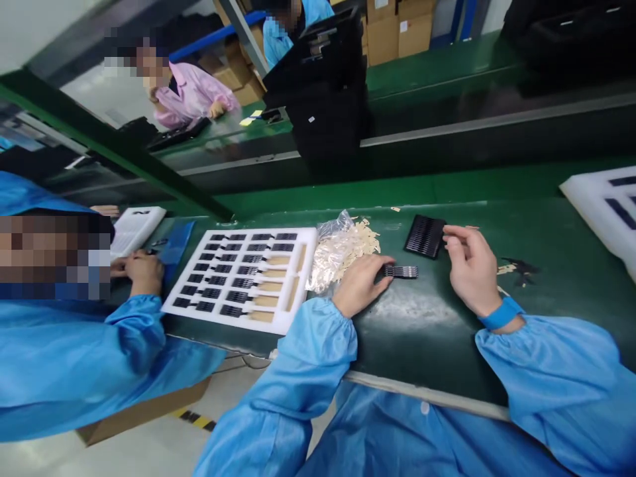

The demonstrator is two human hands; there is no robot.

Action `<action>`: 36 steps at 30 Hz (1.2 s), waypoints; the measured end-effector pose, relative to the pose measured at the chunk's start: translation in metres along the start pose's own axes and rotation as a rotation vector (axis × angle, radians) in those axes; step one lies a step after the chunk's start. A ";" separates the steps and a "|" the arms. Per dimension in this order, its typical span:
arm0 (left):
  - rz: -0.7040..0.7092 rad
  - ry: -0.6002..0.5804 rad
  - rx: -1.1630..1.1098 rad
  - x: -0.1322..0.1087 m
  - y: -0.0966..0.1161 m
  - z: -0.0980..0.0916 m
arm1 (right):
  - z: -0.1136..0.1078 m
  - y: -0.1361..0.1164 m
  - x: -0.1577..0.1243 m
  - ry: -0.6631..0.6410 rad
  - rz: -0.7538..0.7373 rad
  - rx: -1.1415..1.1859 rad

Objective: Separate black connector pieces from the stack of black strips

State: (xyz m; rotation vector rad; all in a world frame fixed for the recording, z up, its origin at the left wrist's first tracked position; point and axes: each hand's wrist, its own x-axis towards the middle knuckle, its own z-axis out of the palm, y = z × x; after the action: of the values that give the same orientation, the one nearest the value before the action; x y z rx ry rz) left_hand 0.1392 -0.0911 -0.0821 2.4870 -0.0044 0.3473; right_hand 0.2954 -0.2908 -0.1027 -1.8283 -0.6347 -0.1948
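Note:
On the green bench, my left hand [362, 281] has its thumb and fingers closed round the left end of a small black slotted part [405, 271], which lies flat with light bands at its right end. Just beyond it rests a black ribbed block [424, 236] with rows of thin strips. My right hand [472, 268], a blue band at its wrist, is at that block's right edge, thumb and forefinger drawn close together; what they pinch, if anything, is too small to make out. A heap of small cream pieces [360, 240] spills from a clear plastic bag [328, 255] beside my left hand.
Left of the bag stands a white foam tray [311, 248] with rows of black parts and tan strips. Dark and cream bits [519, 270] lie to the right. Another foam tray [579, 192] sits far right. A co-worker's blue sleeve [134, 324] is close on the left.

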 end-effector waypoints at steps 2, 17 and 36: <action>-0.019 0.052 -0.056 0.001 0.002 -0.006 | 0.000 -0.001 0.000 -0.005 0.011 0.003; 0.099 -0.124 0.004 0.013 0.008 0.006 | -0.001 -0.006 0.001 -0.010 -0.012 0.002; 0.185 0.082 0.052 0.045 -0.007 0.024 | 0.000 -0.006 0.001 -0.002 0.001 0.011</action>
State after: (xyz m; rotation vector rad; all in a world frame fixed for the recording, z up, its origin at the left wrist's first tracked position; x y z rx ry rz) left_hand 0.1890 -0.0961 -0.0933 2.5283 -0.1949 0.5330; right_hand 0.2930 -0.2891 -0.0975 -1.8183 -0.6344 -0.1886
